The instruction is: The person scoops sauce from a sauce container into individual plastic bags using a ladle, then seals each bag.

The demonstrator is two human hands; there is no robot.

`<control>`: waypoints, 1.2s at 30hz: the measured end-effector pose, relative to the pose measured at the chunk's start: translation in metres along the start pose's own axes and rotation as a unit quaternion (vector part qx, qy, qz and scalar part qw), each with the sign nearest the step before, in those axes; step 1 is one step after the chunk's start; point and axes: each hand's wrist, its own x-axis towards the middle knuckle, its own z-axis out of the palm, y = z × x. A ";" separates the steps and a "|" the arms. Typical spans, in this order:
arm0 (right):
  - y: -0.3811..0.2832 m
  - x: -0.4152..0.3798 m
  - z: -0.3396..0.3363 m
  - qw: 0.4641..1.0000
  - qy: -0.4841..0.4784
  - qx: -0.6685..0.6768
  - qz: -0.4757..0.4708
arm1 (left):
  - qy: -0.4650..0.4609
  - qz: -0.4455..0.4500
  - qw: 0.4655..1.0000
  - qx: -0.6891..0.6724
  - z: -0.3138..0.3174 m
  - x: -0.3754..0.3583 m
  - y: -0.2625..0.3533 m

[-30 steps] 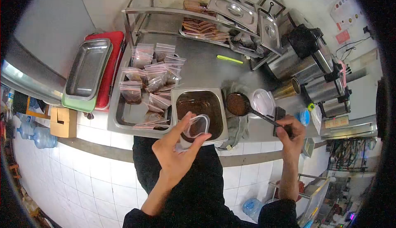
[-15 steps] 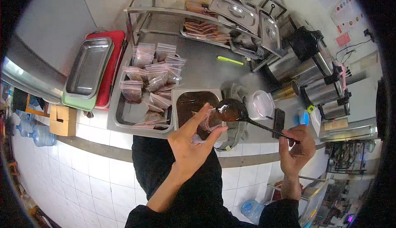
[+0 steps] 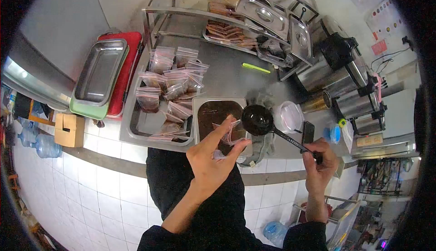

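Note:
My left hand [image 3: 210, 158] holds a small clear zip bag [image 3: 234, 134] spread between its thumb and fingers, above a steel pan [image 3: 196, 123] of dark brown liquid. A black ladle [image 3: 257, 120] is gripped by the handle end in my right hand [image 3: 320, 162]. Its bowl hovers close to the right of the bag, by the pan's right rim, and its inside looks dark. To the left of the pan, a wide steel tray [image 3: 131, 126] holds several zip bags [image 3: 175, 81] with brown contents.
A clear plastic tub [image 3: 289, 116] and a grey cloth [image 3: 263, 149] lie right of the pan. Large steel pots [image 3: 324, 76] line the right side. Behind, a yellow-green pen [image 3: 256, 67] lies below a metal rack [image 3: 190, 10]. Empty trays [image 3: 93, 74] lean at left.
The ladle's bowl has turned and shows a dark inside where shiny brown liquid showed before. My right hand has shifted slightly left. My left hand keeps the bag spread.

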 end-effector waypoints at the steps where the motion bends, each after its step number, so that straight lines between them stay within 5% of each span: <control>1: 0.001 0.000 0.001 1.000 -0.001 0.000 -0.001 | 0.001 0.000 1.000 0.000 -0.001 0.000 0.001; 7: 0.009 0.000 0.000 0.979 -0.074 0.149 0.119 | 0.005 0.009 1.000 -0.029 -0.001 -0.001 -0.004; 12: 0.016 0.000 0.003 0.904 -0.128 0.348 0.211 | 0.000 -0.037 0.999 -0.020 -0.004 -0.004 -0.005; 16: 0.034 -0.004 0.005 0.888 -0.111 0.371 0.250 | 0.004 -0.046 0.999 -0.016 -0.012 -0.006 -0.007; 18: 0.047 -0.008 0.010 0.967 -0.072 0.126 0.211 | 0.037 -0.002 0.999 0.023 -0.016 -0.008 -0.013; 20: 0.050 -0.010 0.024 0.986 -0.098 0.030 0.128 | 0.056 0.012 0.998 -0.001 -0.016 -0.011 -0.022; 21: 0.048 -0.012 0.033 0.989 -0.120 -0.069 0.044 | 0.073 0.025 0.997 -0.027 -0.017 -0.013 -0.023; 23: 0.039 -0.011 0.049 0.980 -0.166 -0.076 0.084 | 0.050 0.007 0.999 0.008 -0.028 -0.015 -0.014; 25: 0.032 -0.007 0.068 0.953 -0.136 -0.247 -0.113 | 0.031 -0.009 0.999 0.041 -0.033 -0.016 -0.008; 29: -0.024 0.014 0.078 0.951 -0.077 -0.226 -0.198 | 0.037 -0.009 0.998 0.041 -0.038 -0.022 -0.008; 31: -0.045 0.021 0.082 0.938 -0.217 -0.117 -0.245 | 0.040 -0.007 0.998 0.038 -0.038 -0.028 -0.011; 36: -0.066 0.048 0.099 0.876 -0.365 -0.083 -0.304 | 0.054 0.081 0.988 0.116 -0.056 -0.032 -0.005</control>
